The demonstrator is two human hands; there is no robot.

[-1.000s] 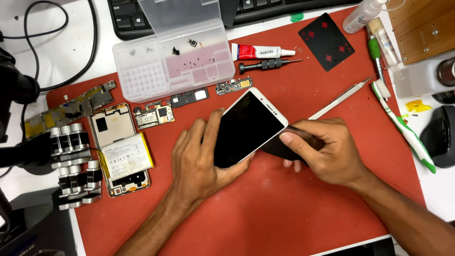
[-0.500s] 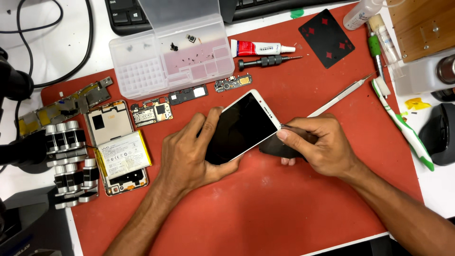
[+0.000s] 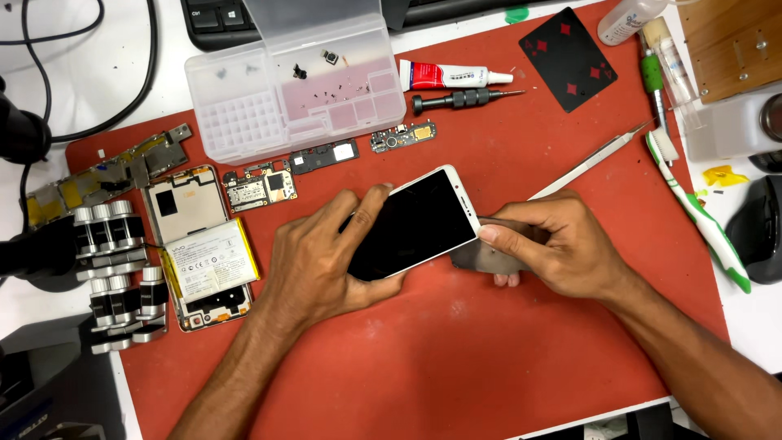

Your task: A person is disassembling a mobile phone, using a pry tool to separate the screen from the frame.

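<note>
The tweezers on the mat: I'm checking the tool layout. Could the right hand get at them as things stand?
Probably yes, once freed. The tweezers lie bare on the red mat just beyond the right hand, with nothing between them. But that hand now grips a thin grey piece at the phone screen's edge.

Left hand (image 3: 322, 261) cupped, fingers curled; right hand (image 3: 558, 244) pinching

Just one view here, a head-worn cam looking steeply down at the counter (image 3: 489, 383) from pretty close up. Both forearms come in from the bottom edge, and a keyboard (image 3: 220, 15) sits at the top edge.
</note>
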